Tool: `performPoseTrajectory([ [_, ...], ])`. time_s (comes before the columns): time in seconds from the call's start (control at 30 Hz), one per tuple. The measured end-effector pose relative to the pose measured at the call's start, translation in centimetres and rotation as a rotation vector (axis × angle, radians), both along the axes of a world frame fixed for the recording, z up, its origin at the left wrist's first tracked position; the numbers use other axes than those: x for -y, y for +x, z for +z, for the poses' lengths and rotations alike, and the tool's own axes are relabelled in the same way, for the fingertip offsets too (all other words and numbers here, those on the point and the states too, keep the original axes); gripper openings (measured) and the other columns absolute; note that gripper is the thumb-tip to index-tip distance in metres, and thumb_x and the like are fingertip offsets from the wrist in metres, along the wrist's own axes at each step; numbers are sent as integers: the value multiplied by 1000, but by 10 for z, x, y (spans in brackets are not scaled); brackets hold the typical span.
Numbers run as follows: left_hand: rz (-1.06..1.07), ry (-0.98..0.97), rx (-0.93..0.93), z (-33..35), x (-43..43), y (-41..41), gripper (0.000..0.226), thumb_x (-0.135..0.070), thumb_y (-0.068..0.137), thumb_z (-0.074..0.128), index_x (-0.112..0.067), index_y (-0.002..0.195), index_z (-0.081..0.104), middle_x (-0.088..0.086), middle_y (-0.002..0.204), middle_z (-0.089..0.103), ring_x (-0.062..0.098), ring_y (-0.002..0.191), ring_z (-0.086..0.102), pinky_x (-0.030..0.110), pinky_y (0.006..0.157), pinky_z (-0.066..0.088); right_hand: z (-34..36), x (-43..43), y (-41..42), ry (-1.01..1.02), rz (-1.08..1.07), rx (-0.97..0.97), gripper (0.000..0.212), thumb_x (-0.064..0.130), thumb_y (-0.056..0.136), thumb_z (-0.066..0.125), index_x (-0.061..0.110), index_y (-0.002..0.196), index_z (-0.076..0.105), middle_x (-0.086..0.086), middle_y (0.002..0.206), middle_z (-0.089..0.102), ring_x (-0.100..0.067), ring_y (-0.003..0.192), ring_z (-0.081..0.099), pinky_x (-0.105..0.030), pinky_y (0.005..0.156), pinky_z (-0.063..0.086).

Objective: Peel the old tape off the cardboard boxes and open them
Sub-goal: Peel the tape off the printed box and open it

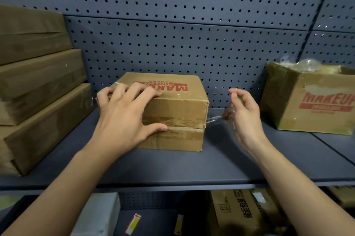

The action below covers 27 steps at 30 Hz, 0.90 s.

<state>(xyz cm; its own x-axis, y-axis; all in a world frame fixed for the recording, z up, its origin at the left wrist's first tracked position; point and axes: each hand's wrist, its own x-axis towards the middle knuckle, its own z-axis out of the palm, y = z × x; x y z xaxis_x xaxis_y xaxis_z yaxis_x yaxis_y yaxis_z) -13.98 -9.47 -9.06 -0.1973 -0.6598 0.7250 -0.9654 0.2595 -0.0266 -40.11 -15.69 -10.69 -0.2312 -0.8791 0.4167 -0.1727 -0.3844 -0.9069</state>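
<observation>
Plainly the peeling step is in hand: the box [172,105] sits shut on the shelf [172,166] with glossy tape across its front seam, so the next move calls for a steady pull away from the box while it is kept from sliding. The left hand [123,114] lies spread wide over the box's top left corner, fingers nearly straight on the lid, thumb pressed to the front by the seam. Just right of the box, the right hand [244,114] is loosely curled and pinches a clear strip of tape [215,119] that stretches from the box's front right corner. Farther right of the box stands an open box [307,109]; to its left are stacked boxes [38,82]
</observation>
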Motion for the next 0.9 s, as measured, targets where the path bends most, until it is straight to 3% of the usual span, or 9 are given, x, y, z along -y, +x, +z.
performPoseTrajectory([
  [0.13, 1, 6, -7, 1, 0, -4, 69, -75, 64, 64, -32, 118, 57, -6, 119, 60, 30, 109, 52, 51, 92, 30, 3, 1, -4, 83, 35, 92, 14, 27, 100, 41, 26, 102, 55, 7, 64, 37, -7, 50, 38, -24, 51, 36],
  [0.27, -3, 12, -14, 1, -1, -4, 70, -75, 64, 64, -32, 119, 58, -7, 120, 59, 29, 111, 51, 51, 93, 29, 16, 0, -14, 19, -5, 141, 33, 11, 81, 36, 32, 102, 49, 3, 83, 37, -10, 70, 36, -26, 62, 32],
  [0.4, 2, 5, -17, 0, 0, -4, 70, -75, 64, 66, -34, 119, 57, -7, 120, 60, 28, 111, 51, 51, 93, 30, 15, -4, -26, 43, 65, 149, 51, -16, 87, 28, 20, 121, 39, -1, 81, 37, -4, 57, 48, -19, 57, 39],
  [0.47, 6, 6, -15, 0, 0, -5, 70, -75, 64, 66, -34, 119, 57, -7, 120, 60, 28, 112, 51, 51, 93, 30, 13, -7, -25, 39, 117, 89, 54, -19, 90, 30, 22, 124, 34, -1, 86, 41, 3, 54, 54, -18, 66, 44],
  [0.5, 6, 8, -17, 0, 0, -6, 70, -75, 64, 66, -34, 119, 57, -7, 120, 60, 29, 112, 52, 51, 93, 30, 10, -7, -25, 26, 135, 64, 56, -18, 91, 36, 26, 125, 33, -2, 89, 45, 2, 63, 57, -23, 74, 46],
  [0.6, 9, 23, -17, 1, -1, -7, 70, -75, 64, 65, -35, 120, 57, -8, 120, 60, 28, 112, 51, 51, 93, 29, 7, -10, -27, 5, 154, 28, 57, -5, 92, 61, 38, 121, 37, -10, 102, 60, -16, 92, 59, -44, 97, 49],
  [0.67, 9, 29, -20, 1, -1, -11, 71, -75, 63, 67, -36, 121, 57, -9, 121, 60, 27, 112, 50, 51, 94, 29, 8, -12, -30, -28, 134, 53, 55, 0, 88, 70, 35, 119, 42, -9, 102, 65, -20, 97, 63, -46, 100, 50],
  [0.77, -2, 26, -21, 2, -1, -22, 73, -73, 61, 72, -37, 122, 56, -9, 120, 60, 26, 112, 49, 50, 93, 29, 16, -18, -34, -106, 116, 79, 49, 0, 81, 77, 24, 115, 51, -6, 97, 65, -16, 90, 67, -42, 90, 58],
  [0.9, -2, 12, -16, 1, 4, -43, 74, -71, 59, 75, -36, 122, 57, -9, 118, 62, 28, 108, 52, 49, 90, 30, 30, -24, -49, -203, -20, 8, 47, 12, 77, 83, 17, 115, 56, -1, 88, 64, -9, 77, 63, -21, 64, 56],
])
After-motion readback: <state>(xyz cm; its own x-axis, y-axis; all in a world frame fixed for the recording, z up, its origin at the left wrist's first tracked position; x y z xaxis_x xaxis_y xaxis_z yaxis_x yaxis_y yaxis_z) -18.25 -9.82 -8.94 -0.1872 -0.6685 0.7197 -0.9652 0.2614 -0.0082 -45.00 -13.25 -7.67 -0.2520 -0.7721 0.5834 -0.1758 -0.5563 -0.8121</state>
